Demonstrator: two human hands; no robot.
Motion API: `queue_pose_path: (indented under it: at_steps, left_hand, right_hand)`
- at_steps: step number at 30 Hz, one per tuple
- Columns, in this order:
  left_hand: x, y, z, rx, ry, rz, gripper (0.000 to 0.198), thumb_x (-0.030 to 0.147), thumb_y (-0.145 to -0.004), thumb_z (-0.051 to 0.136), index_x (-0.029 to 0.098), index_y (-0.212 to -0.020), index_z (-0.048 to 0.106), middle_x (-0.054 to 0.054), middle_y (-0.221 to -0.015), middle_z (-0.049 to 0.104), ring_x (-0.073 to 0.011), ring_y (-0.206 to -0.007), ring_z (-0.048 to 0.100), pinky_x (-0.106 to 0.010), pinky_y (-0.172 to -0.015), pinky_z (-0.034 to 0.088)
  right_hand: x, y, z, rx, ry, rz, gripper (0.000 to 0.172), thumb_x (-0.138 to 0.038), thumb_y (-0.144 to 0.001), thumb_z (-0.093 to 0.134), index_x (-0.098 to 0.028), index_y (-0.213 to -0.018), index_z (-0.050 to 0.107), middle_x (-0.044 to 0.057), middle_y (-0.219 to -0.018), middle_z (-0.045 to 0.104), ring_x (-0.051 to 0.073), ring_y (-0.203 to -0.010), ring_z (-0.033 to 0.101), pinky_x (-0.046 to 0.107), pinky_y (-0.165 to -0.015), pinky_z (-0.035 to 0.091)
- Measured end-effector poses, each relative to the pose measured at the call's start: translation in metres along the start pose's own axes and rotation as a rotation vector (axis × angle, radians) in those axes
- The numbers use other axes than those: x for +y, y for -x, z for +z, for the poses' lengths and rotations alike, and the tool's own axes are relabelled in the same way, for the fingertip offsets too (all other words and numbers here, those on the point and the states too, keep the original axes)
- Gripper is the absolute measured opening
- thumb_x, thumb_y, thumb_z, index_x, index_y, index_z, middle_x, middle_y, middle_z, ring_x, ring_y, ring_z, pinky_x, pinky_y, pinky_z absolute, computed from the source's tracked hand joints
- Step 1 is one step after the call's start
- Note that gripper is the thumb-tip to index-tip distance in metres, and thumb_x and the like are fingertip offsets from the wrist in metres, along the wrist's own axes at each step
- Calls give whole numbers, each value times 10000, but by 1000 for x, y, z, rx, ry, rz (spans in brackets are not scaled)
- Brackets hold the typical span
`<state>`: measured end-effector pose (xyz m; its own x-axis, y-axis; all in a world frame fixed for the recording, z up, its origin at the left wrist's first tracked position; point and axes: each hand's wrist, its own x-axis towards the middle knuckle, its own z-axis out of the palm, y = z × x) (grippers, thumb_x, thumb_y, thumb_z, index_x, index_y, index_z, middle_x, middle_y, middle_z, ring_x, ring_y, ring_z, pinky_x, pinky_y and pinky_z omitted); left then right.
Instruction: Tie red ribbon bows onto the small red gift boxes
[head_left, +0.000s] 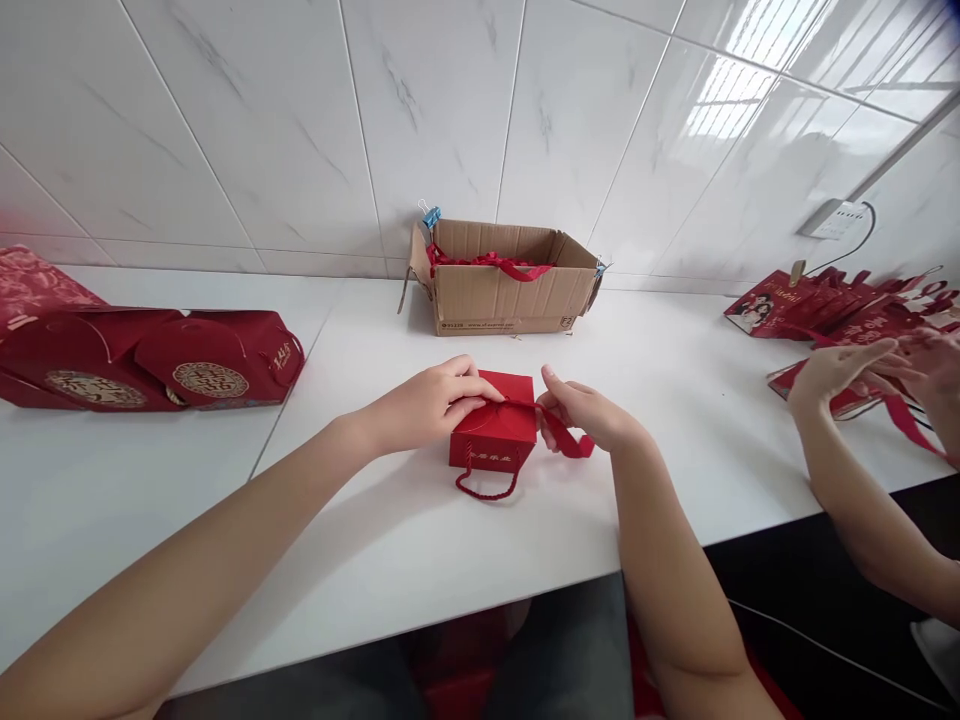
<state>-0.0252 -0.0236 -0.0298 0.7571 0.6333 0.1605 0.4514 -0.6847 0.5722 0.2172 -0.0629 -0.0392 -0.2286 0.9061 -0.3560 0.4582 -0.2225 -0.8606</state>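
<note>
A small red gift box (491, 455) with gold lettering lies on the white table, its twisted red cord handle (486, 496) drooping toward me. Red ribbon (576, 446) runs from the middle of the box top out to the right. My left hand (439, 402) rests over the box's left side, with its fingertips closed on the ribbon at the top centre. To the right of the box, my right hand (581, 408) grips the ribbon, thumb raised, and a loose end hangs beneath it. The fingertips of this hand are partly hidden by the ribbon.
A cardboard box (502, 300) of red ribbons stands against the tiled wall, a blue binder clip (430, 216) on its corner. Dark red gift boxes (210, 370) sit at left. Red bags (832, 305) and another person's hands (847, 375) are at right. A power strip (834, 218) hangs on the wall.
</note>
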Motion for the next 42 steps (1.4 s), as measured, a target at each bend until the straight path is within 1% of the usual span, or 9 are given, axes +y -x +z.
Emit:
queue_pose_path:
  at_steps: [6,13,16,20,25,31,34,39,42]
  left_hand:
    - [0,-1,0,-2,2,-17,342,289,-941,391,252,-1119,681,-47,-984,544,-168,-860,567,-314,-772,478]
    - [0,-2,0,-7,14,-30,329,297,-935,408,243,-1102,687,-49,-995,553,-169,-854,571,-323,-786,480]
    - [0,-2,0,-2,21,-31,326,295,-932,416,246,-1101,690,-46,-982,555,-166,-840,572,-320,-784,481]
    - [0,-2,0,3,27,-25,326,292,-932,411,248,-1092,692,-46,-977,557,-165,-843,573,-314,-785,482]
    - [0,-2,0,-2,25,-38,319,296,-930,418,253,-1088,692,-46,-979,558,-168,-851,574,-323,-799,485]
    - [0,-3,-1,-5,43,-42,313,289,-931,426,251,-1100,687,-48,-992,556,-169,-871,574,-324,-802,488]
    - [-2,-3,0,2,61,-28,308,298,-932,432,258,-1103,685,-44,-988,557,-168,-877,576,-319,-801,489]
    - [-2,-2,0,4,79,-23,310,320,-939,420,260,-1100,678,-44,-995,561,-167,-879,579,-311,-778,498]
    - [0,-2,1,14,78,-29,313,327,-939,411,258,-1081,680,-48,-997,562,-171,-880,581,-313,-773,503]
  right_hand:
    - [7,-1,-7,-83,-35,-118,527,-666,-814,538,-172,-636,587,-41,-417,455,76,-421,369,239,-462,300]
    - [8,-3,-7,-104,-283,-104,479,-583,-876,525,-179,-618,520,-101,-298,285,59,-298,336,224,-409,286]
    - [6,-4,-5,-153,-353,-131,407,-527,-838,619,-171,-657,545,-66,-354,456,89,-349,487,221,-433,384]
    - [5,-4,-3,-261,-456,-154,391,-519,-787,678,-135,-837,633,48,-699,725,150,-532,666,261,-527,514]
    - [9,-3,-5,-303,-342,-164,363,-443,-800,697,-146,-631,576,-38,-427,543,129,-478,638,189,-440,387]
    - [13,0,-12,-318,-202,-207,277,-420,-800,698,-146,-772,726,-28,-530,581,63,-397,484,226,-434,334]
    - [13,-2,-12,-216,-223,-354,250,-412,-816,684,-180,-749,751,-21,-547,563,76,-488,488,248,-519,396]
    - [11,-12,5,86,-325,-616,159,-402,-811,690,-276,-792,786,35,-940,588,156,-910,553,308,-792,497]
    - [8,-20,23,242,-412,-682,142,-401,-821,682,-307,-799,785,30,-1010,592,165,-1016,557,306,-876,497]
